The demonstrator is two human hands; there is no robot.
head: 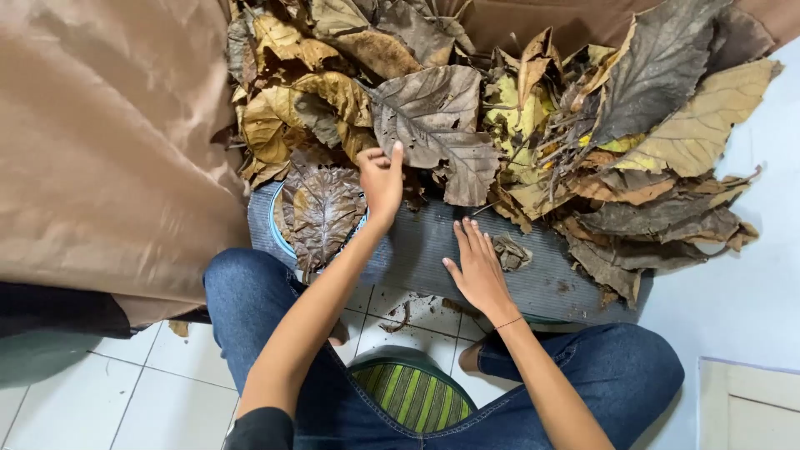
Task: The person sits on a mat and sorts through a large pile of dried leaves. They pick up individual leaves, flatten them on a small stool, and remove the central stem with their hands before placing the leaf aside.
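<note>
A big heap of dry brown and yellow leaves (517,125) lies in front of me, spilling onto a grey ribbed mat (433,250). My left hand (382,179) reaches into the heap, fingers curled on the edge of a large grey-brown leaf (437,125). My right hand (477,267) rests flat and open on the mat, next to a small crumpled leaf scrap (510,252). A dark veined leaf (321,208) lies over a round blue-rimmed dish (278,233) at the mat's left end.
Tan cloth (108,142) hangs at the left and behind the heap. My knees in blue jeans (242,292) straddle a green striped stool (412,396) on white floor tiles (150,392). A pale wall (750,292) stands right.
</note>
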